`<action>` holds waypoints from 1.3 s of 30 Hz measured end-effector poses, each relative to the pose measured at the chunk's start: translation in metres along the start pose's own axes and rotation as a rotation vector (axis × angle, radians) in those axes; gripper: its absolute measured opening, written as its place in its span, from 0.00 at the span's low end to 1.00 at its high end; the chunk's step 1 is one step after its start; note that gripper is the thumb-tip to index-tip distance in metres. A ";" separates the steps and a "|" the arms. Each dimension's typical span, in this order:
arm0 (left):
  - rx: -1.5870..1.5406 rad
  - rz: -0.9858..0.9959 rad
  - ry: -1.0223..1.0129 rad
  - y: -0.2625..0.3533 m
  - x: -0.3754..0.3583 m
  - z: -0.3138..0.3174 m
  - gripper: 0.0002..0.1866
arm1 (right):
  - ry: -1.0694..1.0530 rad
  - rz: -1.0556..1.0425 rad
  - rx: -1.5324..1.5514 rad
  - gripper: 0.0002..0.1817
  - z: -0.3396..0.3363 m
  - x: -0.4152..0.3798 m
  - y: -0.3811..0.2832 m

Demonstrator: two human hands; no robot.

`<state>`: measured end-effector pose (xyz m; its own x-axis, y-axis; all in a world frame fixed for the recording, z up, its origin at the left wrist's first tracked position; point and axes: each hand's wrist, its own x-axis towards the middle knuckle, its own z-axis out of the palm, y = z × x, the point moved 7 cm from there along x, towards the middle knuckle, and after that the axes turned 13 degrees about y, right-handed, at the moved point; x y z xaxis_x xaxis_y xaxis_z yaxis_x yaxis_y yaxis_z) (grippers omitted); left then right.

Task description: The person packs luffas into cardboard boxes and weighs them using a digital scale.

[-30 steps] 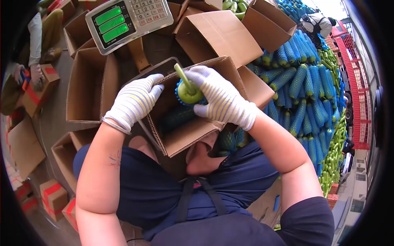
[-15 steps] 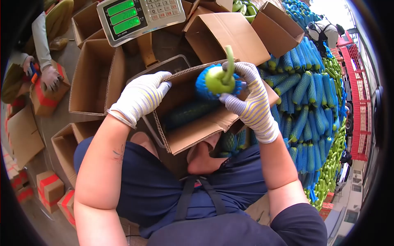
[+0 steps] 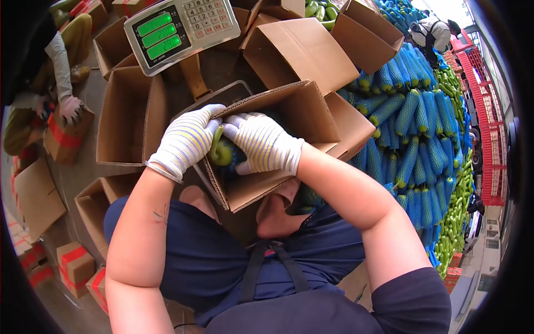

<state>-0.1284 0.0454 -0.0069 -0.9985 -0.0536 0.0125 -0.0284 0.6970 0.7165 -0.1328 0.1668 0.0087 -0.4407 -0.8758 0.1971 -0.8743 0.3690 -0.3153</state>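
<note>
An open cardboard box [image 3: 311,103] stands tilted in front of me. My left hand [image 3: 188,136] is closed over its left rim, thumb on the inner side. Inside the box, close to that rim, lies a green eggplant [image 3: 222,154] with a curved stem and a blue net sleeve. My right hand [image 3: 264,143] reaches in and has its fingers curled round the eggplant; the lower part of the eggplant is hidden by the hand and the box. Both hands wear striped white gloves.
A digital scale [image 3: 181,30] with green displays stands ahead. Open boxes [image 3: 128,117] surround me. Rows of blue-netted green vegetables [image 3: 411,139] are stacked to the right. At the left, a co-worker's gloved hand [image 3: 72,109] rests on a taped carton [image 3: 67,136].
My right hand has brought the eggplant from above the box down and left into it, beside the left rim. My left hand keeps its place on the rim. The scale's lower reading has changed.
</note>
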 end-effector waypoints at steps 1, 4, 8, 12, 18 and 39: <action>-0.008 -0.006 0.003 -0.002 0.000 0.001 0.19 | -0.001 0.001 -0.001 0.38 -0.002 -0.003 0.003; 0.001 -0.029 0.055 0.003 -0.003 0.000 0.18 | 0.016 0.080 0.074 0.38 -0.004 -0.006 0.008; 0.082 0.009 0.145 0.018 -0.012 0.002 0.17 | 0.112 0.100 0.185 0.28 0.011 0.001 -0.026; 0.022 0.006 0.150 0.008 -0.008 0.001 0.16 | 0.019 0.171 0.032 0.31 0.023 0.007 -0.021; -0.037 0.011 0.130 0.002 -0.011 -0.005 0.16 | 0.242 0.522 0.093 0.44 -0.079 -0.057 0.033; 0.021 -0.005 0.157 -0.008 -0.002 -0.009 0.15 | -0.402 0.617 -0.382 0.20 -0.039 -0.048 0.091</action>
<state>-0.1255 0.0336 -0.0061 -0.9787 -0.1674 0.1190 -0.0363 0.7112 0.7020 -0.1987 0.2545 0.0066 -0.8206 -0.4994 -0.2777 -0.5405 0.8362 0.0934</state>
